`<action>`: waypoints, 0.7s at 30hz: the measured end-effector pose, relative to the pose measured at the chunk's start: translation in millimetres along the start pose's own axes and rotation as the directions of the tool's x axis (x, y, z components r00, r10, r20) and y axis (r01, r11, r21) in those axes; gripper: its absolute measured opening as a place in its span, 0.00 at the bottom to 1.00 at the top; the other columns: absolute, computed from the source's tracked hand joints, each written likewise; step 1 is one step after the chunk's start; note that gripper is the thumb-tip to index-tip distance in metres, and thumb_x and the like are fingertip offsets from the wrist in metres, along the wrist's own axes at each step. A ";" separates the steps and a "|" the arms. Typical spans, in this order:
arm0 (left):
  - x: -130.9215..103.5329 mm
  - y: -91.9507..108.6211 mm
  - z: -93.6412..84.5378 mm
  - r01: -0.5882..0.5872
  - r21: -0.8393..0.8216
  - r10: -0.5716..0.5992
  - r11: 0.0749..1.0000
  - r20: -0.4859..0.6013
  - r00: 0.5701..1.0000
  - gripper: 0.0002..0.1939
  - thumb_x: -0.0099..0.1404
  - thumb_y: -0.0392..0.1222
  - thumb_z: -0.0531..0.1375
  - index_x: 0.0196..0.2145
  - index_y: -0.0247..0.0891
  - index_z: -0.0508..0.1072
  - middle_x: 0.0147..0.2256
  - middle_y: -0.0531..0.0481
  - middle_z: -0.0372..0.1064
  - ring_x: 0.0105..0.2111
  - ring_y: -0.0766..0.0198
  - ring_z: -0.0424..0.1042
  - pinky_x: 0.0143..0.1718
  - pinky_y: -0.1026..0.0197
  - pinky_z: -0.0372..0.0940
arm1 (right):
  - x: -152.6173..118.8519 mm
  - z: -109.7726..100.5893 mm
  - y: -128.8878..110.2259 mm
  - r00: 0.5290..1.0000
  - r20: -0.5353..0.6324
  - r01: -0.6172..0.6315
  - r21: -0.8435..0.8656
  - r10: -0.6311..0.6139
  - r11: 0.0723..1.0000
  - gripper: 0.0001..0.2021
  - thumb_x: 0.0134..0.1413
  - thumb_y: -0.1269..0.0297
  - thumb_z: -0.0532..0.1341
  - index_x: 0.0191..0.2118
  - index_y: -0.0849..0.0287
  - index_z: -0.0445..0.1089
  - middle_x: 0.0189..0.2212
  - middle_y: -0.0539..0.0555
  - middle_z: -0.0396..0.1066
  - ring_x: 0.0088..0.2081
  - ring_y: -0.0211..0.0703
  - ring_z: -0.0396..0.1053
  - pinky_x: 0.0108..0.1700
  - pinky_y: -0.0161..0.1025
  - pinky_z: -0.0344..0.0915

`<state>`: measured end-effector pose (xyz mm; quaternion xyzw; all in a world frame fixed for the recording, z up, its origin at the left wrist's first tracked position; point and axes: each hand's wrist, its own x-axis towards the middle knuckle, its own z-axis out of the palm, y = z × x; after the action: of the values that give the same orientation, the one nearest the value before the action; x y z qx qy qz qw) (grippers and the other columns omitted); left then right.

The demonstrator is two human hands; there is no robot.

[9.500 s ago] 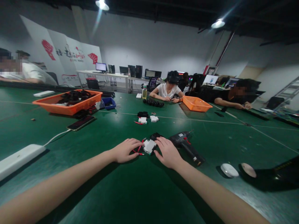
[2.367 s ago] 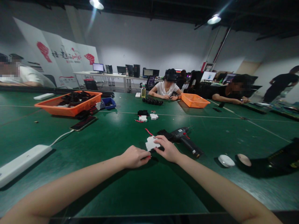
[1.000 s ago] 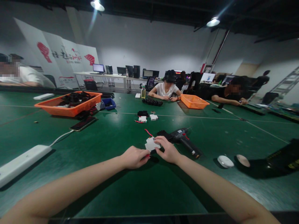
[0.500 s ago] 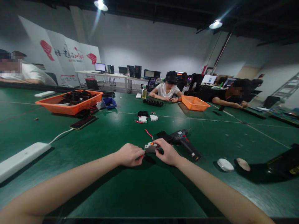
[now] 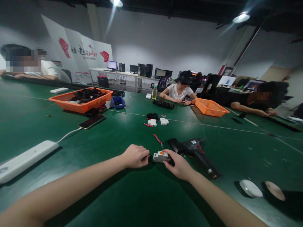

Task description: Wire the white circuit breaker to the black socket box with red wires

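A small white breaker-like block (image 5: pixel 159 157) with an orange switch is gripped at its right end by my right hand (image 5: pixel 177 164), thumb and fingers on either side. My left hand (image 5: pixel 136 156) is just left of the block, fingertips pinched together; whatever they hold is too small to name. A gap shows between the left fingertips and the block. Beyond the block a short red wire (image 5: pixel 158 140) lies on the green table (image 5: pixel 132 189). To the right of the wire, a black power drill (image 5: pixel 195 147) rests on its side.
Two white blocks (image 5: pixel 152 122) and a black piece lie further out. An orange basket (image 5: pixel 80 105) of dark parts, a blue bin (image 5: pixel 118 103), a phone (image 5: pixel 92 121) and a power strip (image 5: pixel 28 160) are left. Another orange basket (image 5: pixel 210 108) sits near people across the table.
The view has shifted, so most things appear further right. My left fingertips have parted from the block, which my right hand still holds.
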<state>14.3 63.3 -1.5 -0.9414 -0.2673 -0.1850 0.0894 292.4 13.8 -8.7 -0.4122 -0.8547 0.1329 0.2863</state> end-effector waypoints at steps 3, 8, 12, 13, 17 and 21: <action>1.3 -1.9 -1.3 0.038 -0.067 -0.034 0.997 0.051 0.998 0.06 0.64 0.41 0.54 0.31 0.40 0.68 0.26 0.52 0.70 0.25 0.64 0.68 0.24 0.62 0.52 | 0.5 -0.9 0.3 0.999 0.028 -0.033 0.034 0.032 0.999 0.21 0.62 0.64 0.59 0.59 0.53 0.60 0.52 0.59 0.71 0.50 0.52 0.72 0.51 0.50 0.71; 3.4 -3.7 -1.0 0.092 -0.174 -0.078 0.980 0.087 0.993 0.04 0.64 0.40 0.54 0.35 0.41 0.68 0.28 0.53 0.70 0.27 0.64 0.68 0.26 0.61 0.54 | 5.6 -6.5 -6.4 0.995 0.074 -0.070 0.042 0.067 0.997 0.13 0.60 0.67 0.59 0.50 0.53 0.65 0.43 0.57 0.71 0.43 0.51 0.71 0.44 0.47 0.71; 4.7 -4.0 1.9 0.122 -0.246 -0.087 0.961 0.149 0.985 0.04 0.65 0.40 0.54 0.35 0.42 0.68 0.27 0.55 0.70 0.25 0.65 0.68 0.26 0.62 0.54 | 8.5 -7.9 -8.4 0.991 0.100 -0.093 0.048 0.088 0.995 0.09 0.59 0.69 0.59 0.45 0.54 0.66 0.39 0.56 0.70 0.39 0.49 0.69 0.39 0.44 0.69; 5.2 -4.2 2.2 0.142 -0.251 -0.103 0.957 0.163 0.981 0.04 0.65 0.41 0.54 0.36 0.42 0.68 0.27 0.55 0.70 0.25 0.65 0.68 0.26 0.62 0.54 | 8.7 -7.7 -8.1 0.991 0.097 -0.092 0.045 0.087 0.995 0.08 0.59 0.70 0.59 0.44 0.54 0.66 0.38 0.55 0.70 0.39 0.49 0.69 0.39 0.44 0.69; 7.6 -5.3 1.9 0.178 -0.254 -0.133 0.951 0.186 0.973 0.05 0.67 0.40 0.54 0.38 0.41 0.70 0.29 0.54 0.71 0.27 0.64 0.70 0.27 0.62 0.56 | 8.2 -7.0 -6.9 0.994 0.084 -0.070 0.003 0.069 0.998 0.06 0.59 0.70 0.60 0.41 0.55 0.65 0.37 0.55 0.69 0.37 0.48 0.67 0.37 0.43 0.66; 8.8 -7.9 5.0 0.123 -0.297 -0.094 0.947 0.111 0.989 0.14 0.72 0.40 0.51 0.51 0.43 0.70 0.35 0.50 0.73 0.35 0.63 0.72 0.34 0.62 0.61 | 6.6 -8.5 -7.3 0.994 0.090 -0.057 -0.077 0.064 0.995 0.03 0.60 0.69 0.60 0.38 0.57 0.63 0.35 0.54 0.68 0.36 0.46 0.66 0.36 0.41 0.63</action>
<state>18.5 75.4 -2.0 -0.9355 -0.2913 -0.1835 -0.0791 289.6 14.3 3.9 -0.4419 -0.8584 0.1284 0.2268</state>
